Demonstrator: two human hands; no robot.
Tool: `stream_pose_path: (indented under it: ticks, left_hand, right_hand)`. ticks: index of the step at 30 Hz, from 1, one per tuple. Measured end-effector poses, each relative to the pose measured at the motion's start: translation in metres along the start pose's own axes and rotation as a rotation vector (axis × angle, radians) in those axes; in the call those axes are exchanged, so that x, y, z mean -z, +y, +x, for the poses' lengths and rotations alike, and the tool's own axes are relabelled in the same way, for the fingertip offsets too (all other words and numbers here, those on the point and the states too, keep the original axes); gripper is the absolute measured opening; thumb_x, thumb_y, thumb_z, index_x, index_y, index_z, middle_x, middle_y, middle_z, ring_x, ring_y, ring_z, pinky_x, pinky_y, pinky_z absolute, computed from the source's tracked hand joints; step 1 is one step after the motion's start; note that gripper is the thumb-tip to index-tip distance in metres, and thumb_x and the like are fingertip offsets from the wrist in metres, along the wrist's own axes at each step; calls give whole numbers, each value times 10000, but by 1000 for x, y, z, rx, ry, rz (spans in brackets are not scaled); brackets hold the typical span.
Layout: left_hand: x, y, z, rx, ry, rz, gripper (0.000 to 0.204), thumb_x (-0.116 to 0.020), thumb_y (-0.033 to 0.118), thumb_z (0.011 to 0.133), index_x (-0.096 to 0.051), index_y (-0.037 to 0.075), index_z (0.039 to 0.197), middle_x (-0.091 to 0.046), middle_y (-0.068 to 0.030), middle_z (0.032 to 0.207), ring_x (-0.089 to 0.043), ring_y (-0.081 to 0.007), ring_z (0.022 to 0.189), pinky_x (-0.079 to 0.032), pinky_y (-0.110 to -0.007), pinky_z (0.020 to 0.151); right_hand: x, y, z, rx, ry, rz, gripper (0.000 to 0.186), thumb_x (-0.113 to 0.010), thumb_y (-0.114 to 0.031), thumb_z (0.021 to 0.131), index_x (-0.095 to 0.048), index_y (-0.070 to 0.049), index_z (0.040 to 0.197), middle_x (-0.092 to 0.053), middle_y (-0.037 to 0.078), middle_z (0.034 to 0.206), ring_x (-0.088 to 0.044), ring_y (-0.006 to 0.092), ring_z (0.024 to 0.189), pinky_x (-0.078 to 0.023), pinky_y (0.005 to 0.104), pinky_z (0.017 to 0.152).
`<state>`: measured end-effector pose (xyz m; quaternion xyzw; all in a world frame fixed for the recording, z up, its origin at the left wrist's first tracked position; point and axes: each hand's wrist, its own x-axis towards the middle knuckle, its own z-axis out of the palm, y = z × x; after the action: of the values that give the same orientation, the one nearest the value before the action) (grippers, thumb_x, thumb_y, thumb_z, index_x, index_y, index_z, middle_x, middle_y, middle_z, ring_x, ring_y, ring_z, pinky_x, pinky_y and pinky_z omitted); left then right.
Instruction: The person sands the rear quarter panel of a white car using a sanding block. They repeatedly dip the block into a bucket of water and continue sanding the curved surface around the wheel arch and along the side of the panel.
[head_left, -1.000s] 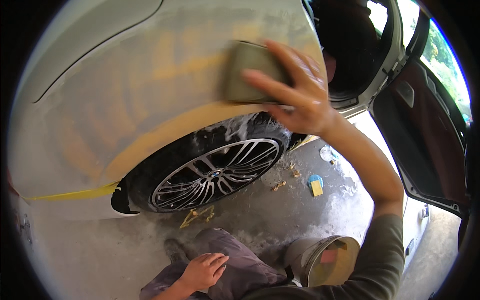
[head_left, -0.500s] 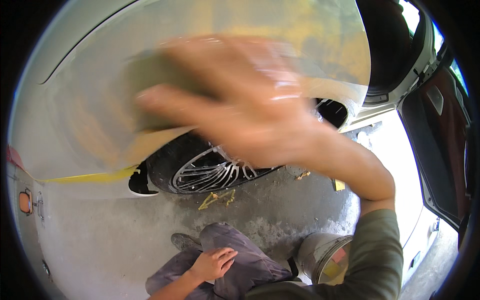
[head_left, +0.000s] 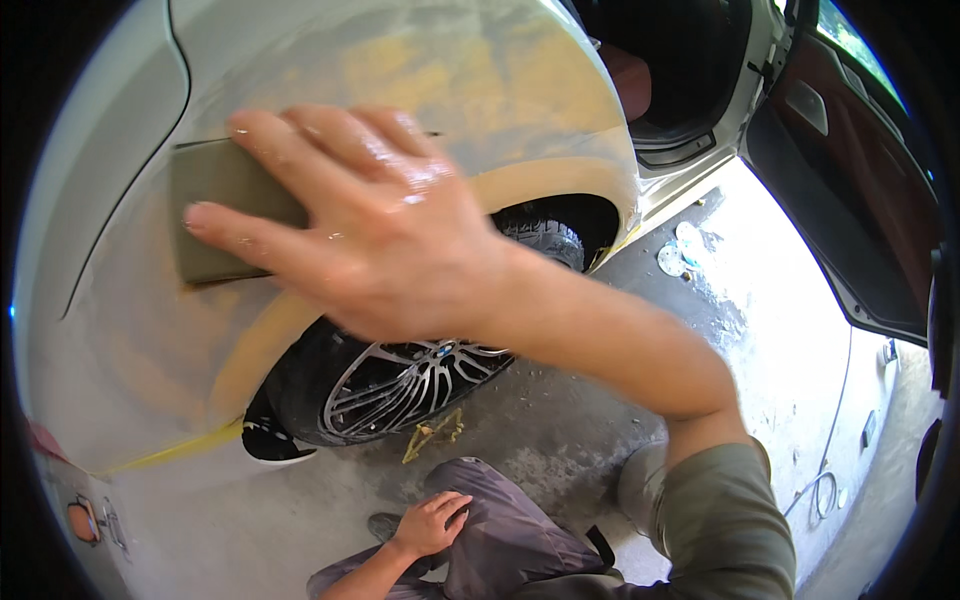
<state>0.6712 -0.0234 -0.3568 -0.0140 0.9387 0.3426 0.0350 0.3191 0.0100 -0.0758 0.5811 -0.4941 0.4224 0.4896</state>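
My right hand [head_left: 390,225] presses an olive-grey rectangular sanding block [head_left: 225,205] against the car's rear body panel [head_left: 480,85]. The hand's back is wet and shiny. Its fingers lie across the block, which pokes out to the left; the rest of it is hidden under the palm. Smoothed patches of tan and grey filler cover the panel above the wheel [head_left: 430,380]. My left hand [head_left: 435,522] rests on my thigh, holding nothing, with its fingers laid out over the trouser cloth [head_left: 500,515].
An open car door [head_left: 850,210] stands at the right. Yellow tape [head_left: 190,445] lines the panel's lower edge. Crumpled yellow tape [head_left: 432,437] lies below the wheel, round discs [head_left: 680,250] lie farther right. A bucket [head_left: 640,485] stands partly behind my right arm.
The view has shifted, putting the car farther left and lower in the picture. My right hand has slid the sanding block up and left along the panel. My left hand stays on my thigh.
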Motion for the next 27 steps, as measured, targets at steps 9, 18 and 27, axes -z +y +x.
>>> stream_pose_path:
  ticks: [9, 18, 27]
  left_hand:
    - [4, 7, 2, -54, 9, 28, 307, -737, 188, 954, -728, 140, 1258, -732, -36, 1200, -752, -280, 994, -624, -395, 811]
    - [1, 9, -8, -63, 83, 59, 328, -720, 240, 977, -722, 167, 1298, -734, -32, 1211, -757, -278, 968, -629, -397, 767]
    - [1, 2, -1, -32, 85, 111, 352, -706, 247, 983, -702, 171, 1326, -726, -40, 1193, -745, -272, 1005, -627, -405, 792]
  right_hand:
    - [2, -10, -4, -140, 22, -98, 461, -760, -221, 775, -726, -226, 1235, -662, 196, 1283, -658, 358, 1133, -528, 482, 969]
    - [58, 44, -42, -223, 19, -272, 696, -788, -68, 726, -715, -218, 1402, -613, 241, 1471, -637, 421, 1283, -532, 487, 1035]
    - [56, 40, -40, -175, -99, -163, 585, -758, -86, 760, -733, -196, 1334, -662, 196, 1382, -675, 377, 1192, -555, 500, 971]
